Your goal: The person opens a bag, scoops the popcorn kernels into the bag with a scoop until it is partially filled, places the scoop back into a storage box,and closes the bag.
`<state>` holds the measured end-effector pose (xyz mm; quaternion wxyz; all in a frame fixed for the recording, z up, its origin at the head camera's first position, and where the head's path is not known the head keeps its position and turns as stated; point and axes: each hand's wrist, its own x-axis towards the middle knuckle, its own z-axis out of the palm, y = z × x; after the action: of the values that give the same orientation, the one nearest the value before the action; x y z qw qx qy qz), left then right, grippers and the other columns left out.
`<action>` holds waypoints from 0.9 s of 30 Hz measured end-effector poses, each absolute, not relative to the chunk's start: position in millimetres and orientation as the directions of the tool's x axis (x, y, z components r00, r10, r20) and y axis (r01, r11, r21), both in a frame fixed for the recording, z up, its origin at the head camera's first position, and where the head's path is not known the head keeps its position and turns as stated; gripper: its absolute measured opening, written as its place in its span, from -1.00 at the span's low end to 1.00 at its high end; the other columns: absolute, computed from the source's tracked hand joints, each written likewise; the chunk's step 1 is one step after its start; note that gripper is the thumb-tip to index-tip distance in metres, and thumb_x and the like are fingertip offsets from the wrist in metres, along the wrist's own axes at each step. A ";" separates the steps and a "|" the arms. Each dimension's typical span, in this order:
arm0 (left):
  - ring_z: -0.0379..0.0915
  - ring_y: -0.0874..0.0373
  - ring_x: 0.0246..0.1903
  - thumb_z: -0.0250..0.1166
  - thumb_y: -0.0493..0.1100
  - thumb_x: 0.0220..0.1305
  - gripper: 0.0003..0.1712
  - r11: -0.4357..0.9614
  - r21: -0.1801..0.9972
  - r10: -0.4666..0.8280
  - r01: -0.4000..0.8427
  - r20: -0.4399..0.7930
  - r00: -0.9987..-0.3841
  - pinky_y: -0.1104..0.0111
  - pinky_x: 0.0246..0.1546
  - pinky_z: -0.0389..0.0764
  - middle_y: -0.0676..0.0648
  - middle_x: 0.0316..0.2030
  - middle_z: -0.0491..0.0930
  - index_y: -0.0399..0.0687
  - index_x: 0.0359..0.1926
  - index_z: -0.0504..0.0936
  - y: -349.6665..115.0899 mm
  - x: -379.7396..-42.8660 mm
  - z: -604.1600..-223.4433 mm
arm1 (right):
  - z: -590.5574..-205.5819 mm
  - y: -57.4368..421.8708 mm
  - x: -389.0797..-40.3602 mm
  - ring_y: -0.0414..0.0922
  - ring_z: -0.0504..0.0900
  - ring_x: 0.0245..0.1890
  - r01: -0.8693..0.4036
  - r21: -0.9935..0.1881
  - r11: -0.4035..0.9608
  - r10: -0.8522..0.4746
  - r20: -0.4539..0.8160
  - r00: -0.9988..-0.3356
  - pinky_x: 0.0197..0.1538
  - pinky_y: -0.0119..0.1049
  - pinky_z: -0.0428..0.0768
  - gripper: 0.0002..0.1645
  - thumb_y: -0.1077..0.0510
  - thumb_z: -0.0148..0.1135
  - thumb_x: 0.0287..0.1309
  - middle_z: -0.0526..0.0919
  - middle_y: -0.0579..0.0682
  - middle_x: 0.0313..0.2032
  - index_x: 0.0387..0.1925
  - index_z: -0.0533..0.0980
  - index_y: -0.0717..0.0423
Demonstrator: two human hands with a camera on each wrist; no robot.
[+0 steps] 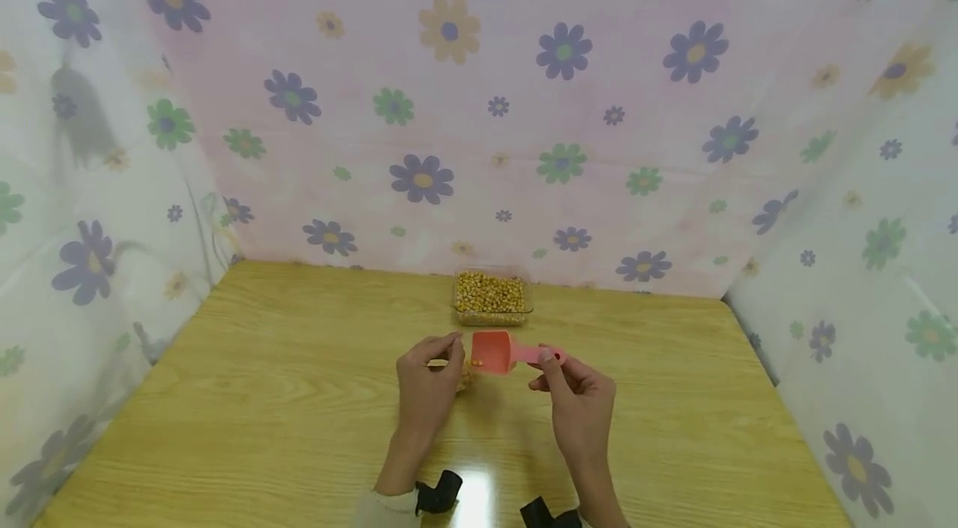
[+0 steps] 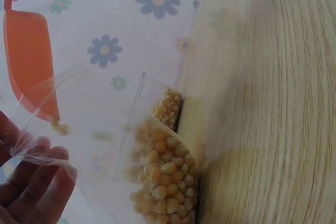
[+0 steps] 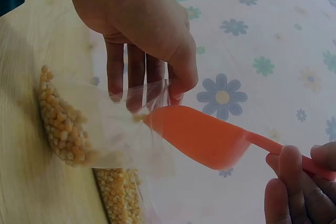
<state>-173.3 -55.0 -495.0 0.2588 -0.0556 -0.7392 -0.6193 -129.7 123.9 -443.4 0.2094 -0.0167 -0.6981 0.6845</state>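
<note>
My left hand (image 1: 429, 391) pinches the rim of a clear plastic bag (image 3: 113, 124), keeping its mouth apart. Corn kernels (image 2: 165, 182) fill the bag's lower part, which sits on the table. With thumb and fingers my right hand (image 1: 585, 403) grips the handle of a coral-red scoop (image 1: 491, 349). The scoop tilts down toward the bag, its tip inside the mouth as the right wrist view shows. A few kernels (image 2: 60, 128) are at the scoop's tip. In the head view the left hand hides most of the bag.
Behind the hands, near the table's back edge, stands a clear rectangular container (image 1: 492, 318) of corn kernels. The wood-grain table (image 1: 284, 378) is bordered at the back and sides by a flower-patterned curtain (image 1: 479, 137). Black wrist mounts (image 1: 440, 492) sit on both wrists.
</note>
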 end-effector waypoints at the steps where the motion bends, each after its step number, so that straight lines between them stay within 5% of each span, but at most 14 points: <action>1: 0.69 0.10 -0.40 0.31 -0.38 0.33 -0.83 0.226 0.888 -0.239 0.401 0.449 -0.861 0.47 -0.52 0.66 -0.06 -0.45 0.72 -0.27 -0.18 0.82 -55.2 -173.6 -495.0 | -442.8 123.0 -129.6 -0.17 0.70 -0.61 -0.280 -0.958 0.069 0.306 0.287 -0.907 -0.34 -0.36 0.72 -0.77 0.26 0.28 0.37 0.79 0.23 -0.37 -0.20 0.73 0.39; 4: 0.69 0.06 -0.40 0.32 -0.38 0.33 -0.84 0.219 0.893 -0.248 0.392 0.440 -0.863 0.51 -0.52 0.65 -0.08 -0.47 0.71 -0.23 -0.19 0.83 -55.4 -174.2 -494.3 | -439.4 121.3 -130.6 -0.23 0.68 -0.61 -0.330 -0.938 0.103 0.290 0.346 -0.892 -0.43 -0.39 0.68 -0.79 0.28 0.27 0.37 0.78 0.27 -0.37 -0.21 0.74 0.38; 11: 0.68 -0.03 -0.42 0.28 -0.51 0.28 -0.83 0.198 0.913 -0.275 0.356 0.401 -0.874 0.58 -0.54 0.59 -0.26 -0.48 0.69 -0.40 -0.23 0.79 -51.2 -160.3 -462.3 | -418.3 130.4 -139.2 -0.27 0.68 -0.60 -0.415 -0.894 0.171 0.218 0.445 -0.869 -0.67 -0.39 0.39 -0.84 0.33 0.30 0.31 0.76 -0.19 -0.53 -0.27 0.76 0.34; 17: 0.68 -0.06 -0.42 0.27 -0.51 0.28 -0.84 0.183 0.909 -0.269 0.375 0.413 -0.870 0.60 -0.53 0.59 -0.28 -0.46 0.70 -0.45 -0.21 0.78 -50.8 -157.2 -454.7 | -401.8 142.1 -155.2 -0.28 0.69 -0.55 -0.463 -0.846 0.264 0.185 0.515 -0.837 -0.70 -0.39 0.26 -0.84 0.30 0.31 0.32 0.80 0.17 -0.39 -0.30 0.77 0.28; 23: 0.68 -0.07 -0.41 0.26 -0.50 0.29 -0.84 0.179 0.921 -0.276 0.345 0.384 -0.881 0.60 -0.51 0.59 -0.33 -0.43 0.70 -0.47 -0.21 0.77 -51.4 -157.2 -455.0 | -407.0 148.2 -183.7 -0.28 0.69 -0.56 -0.479 -0.840 0.253 0.179 0.527 -0.831 -0.73 -0.40 0.17 -0.81 0.26 0.29 0.35 0.78 0.10 -0.49 -0.24 0.76 0.31; 27: 0.68 -0.08 -0.38 0.26 -0.48 0.31 -0.83 0.168 0.937 -0.275 0.306 0.342 -0.899 0.56 -0.50 0.61 -0.30 -0.39 0.72 -0.43 -0.19 0.78 -52.7 -163.1 -469.6 | -418.7 149.3 -204.7 -0.31 0.70 -0.53 -0.485 -0.850 0.208 0.199 0.522 -0.830 -0.69 -0.47 0.31 -0.76 0.29 0.26 0.37 0.77 0.32 -0.37 -0.14 0.71 0.43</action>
<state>-163.1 -52.7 -469.6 0.2249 -0.0107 -0.7302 -0.6450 -204.7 149.3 -418.7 0.2749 0.0983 -0.7269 0.6217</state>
